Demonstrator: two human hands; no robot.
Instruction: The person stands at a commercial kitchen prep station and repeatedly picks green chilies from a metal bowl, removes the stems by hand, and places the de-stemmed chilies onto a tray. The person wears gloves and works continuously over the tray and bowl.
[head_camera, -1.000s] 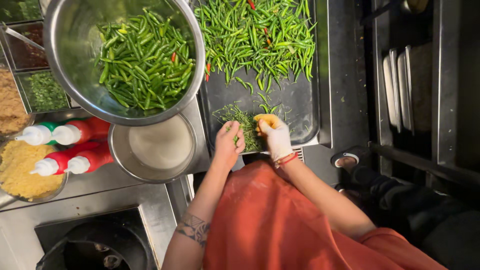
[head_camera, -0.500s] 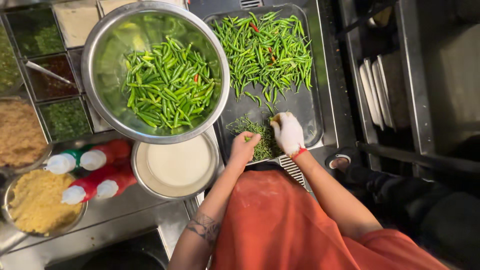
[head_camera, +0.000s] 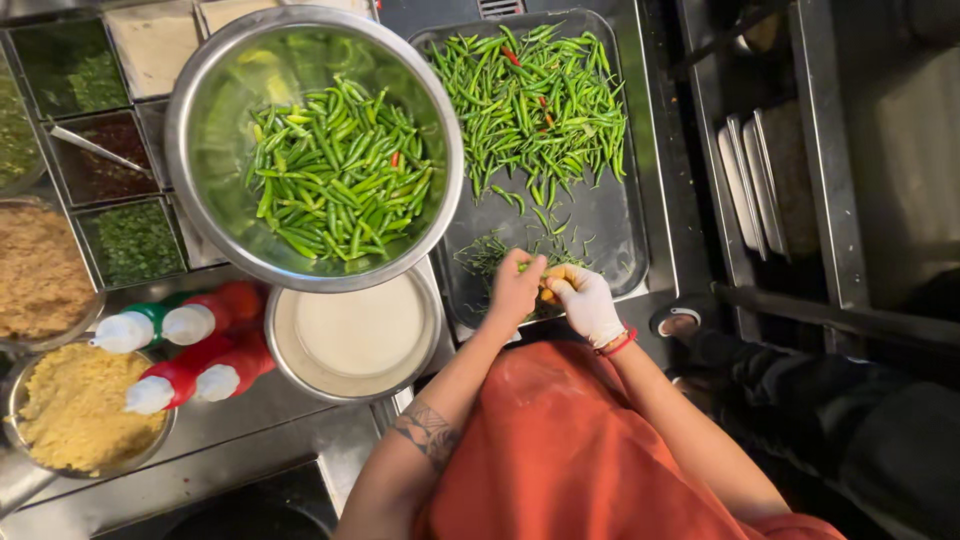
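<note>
Shifted downward and to the right across the view since a second ago: big steel bowl of green chillies, now fully visible, and the dark tray, with both hands brought closer together over the tray's near edge. Left hand, bare, curled with fingertips pinched on a small green chilli at the tray's near end. Right hand, in a white glove stained yellow at the fingertips, fingers bent and pressed close against the left fingertips; a red band at its wrist; cannot tell whether gripping the same chilli. Heaped at the tray's far end, a pile of chillies, mostly green with a few red. Scattered just beyond the hands, thin green stems. Just left of the forearm, touching the big bowl's rim from below, a smaller steel bowl, pale inside. Further left, squeeze bottles in red and green with white caps, lying on their sides. At the left edge, a round dish of yellow crumbs, and containers of chopped herbs and dark spice. Orange apron filling the lower middle.
</note>
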